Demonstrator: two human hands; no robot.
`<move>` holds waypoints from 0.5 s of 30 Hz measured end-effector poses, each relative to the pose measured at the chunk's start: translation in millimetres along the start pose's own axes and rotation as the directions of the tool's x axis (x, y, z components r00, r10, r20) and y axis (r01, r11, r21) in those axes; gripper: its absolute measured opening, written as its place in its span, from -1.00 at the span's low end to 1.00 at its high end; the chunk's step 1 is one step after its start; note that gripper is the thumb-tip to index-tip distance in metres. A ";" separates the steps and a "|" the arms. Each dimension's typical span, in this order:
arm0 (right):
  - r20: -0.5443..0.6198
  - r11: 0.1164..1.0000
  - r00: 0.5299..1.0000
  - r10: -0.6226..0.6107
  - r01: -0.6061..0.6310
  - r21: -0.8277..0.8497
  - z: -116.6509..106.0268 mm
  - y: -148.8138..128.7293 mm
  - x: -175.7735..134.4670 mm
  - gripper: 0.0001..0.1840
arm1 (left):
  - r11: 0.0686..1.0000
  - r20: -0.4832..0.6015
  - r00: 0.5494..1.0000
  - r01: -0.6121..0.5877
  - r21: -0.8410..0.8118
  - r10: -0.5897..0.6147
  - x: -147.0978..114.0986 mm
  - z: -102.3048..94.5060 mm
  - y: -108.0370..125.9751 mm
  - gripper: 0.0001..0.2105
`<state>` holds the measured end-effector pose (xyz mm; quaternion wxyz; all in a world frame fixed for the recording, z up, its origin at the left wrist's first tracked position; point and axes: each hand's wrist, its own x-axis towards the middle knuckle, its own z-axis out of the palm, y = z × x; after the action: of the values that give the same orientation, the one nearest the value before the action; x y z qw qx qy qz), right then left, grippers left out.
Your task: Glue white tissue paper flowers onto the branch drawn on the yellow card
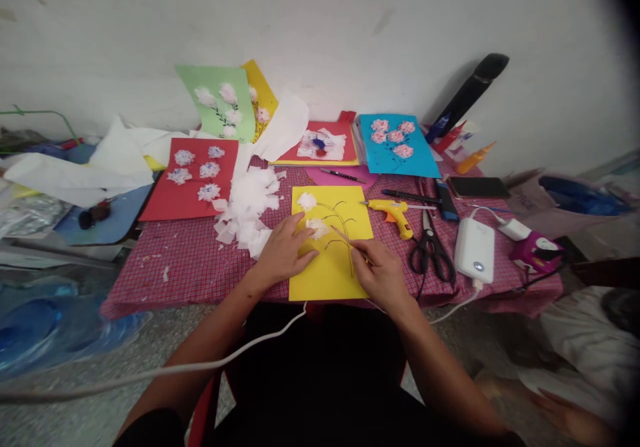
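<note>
A yellow sheet of card [310,280] lies before me, with dark curved stems drawn on it. Two white tissue paper flowers sit on its left part: an upper flower [307,200] and a lower flower [318,228]. My left hand [283,250] rests over the card's left edge, thumb and fingers apart, fingertips beside the lower flower. In my right hand [383,270] is a thin pointed stick [341,234], its tip close to the lower flower; whether it touches, I cannot tell. Torn white tissue pieces [250,200] are heaped left of the card.
Right of the card lie a yellow glue gun [393,212], black scissors [431,254], a white power bank [474,250] and a phone [479,187]. Finished flower cards, a red card [195,194] and a blue card [400,160], stand behind. A white cable [210,365] crosses my lap. Another person's sleeve [590,330] shows right.
</note>
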<state>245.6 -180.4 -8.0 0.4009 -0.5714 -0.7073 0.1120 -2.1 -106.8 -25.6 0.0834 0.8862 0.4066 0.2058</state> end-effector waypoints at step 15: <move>0.077 0.613 0.857 0.510 -0.300 -0.731 -60.2 67.4 62.5 -0.57 | 0.998 0.031 0.997 -0.065 0.007 0.065 15.7 -3.1 1.3 -0.61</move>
<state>334.3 -120.6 17.3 0.0163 -0.8034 -0.5952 0.0049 6.6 -95.9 -17.7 0.0794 0.9024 0.3769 0.1932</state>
